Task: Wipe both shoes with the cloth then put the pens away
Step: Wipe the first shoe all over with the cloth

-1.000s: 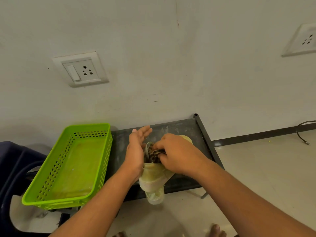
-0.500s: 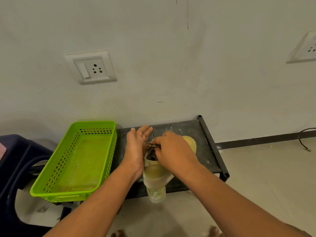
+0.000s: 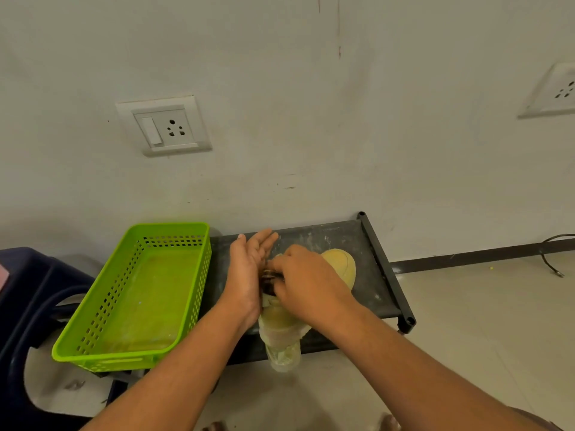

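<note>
A pale yellow shoe (image 3: 280, 332) with a clear sole hangs over the front edge of the black rack (image 3: 378, 275). My left hand (image 3: 247, 275) lies flat against the shoe's left side, fingers straight. My right hand (image 3: 306, 286) curls over the top of the shoe and grips a dark patterned cloth (image 3: 268, 279), which is mostly hidden under its fingers. A second yellow shoe (image 3: 342, 264) lies on the rack just behind my right hand. No pens are in view.
A bright green perforated basket (image 3: 93, 337) stands to the left of the rack, with nothing visible in it. A dark blue seat (image 3: 21, 293) is at the far left. Wall sockets (image 3: 165, 126) sit above, and a black cable (image 3: 550, 259) lies on the floor at right.
My right hand has slid slightly over the shoe's opening with the cloth, covering more of it. My left hand stays flat against the shoe. The view has shifted a little.
</note>
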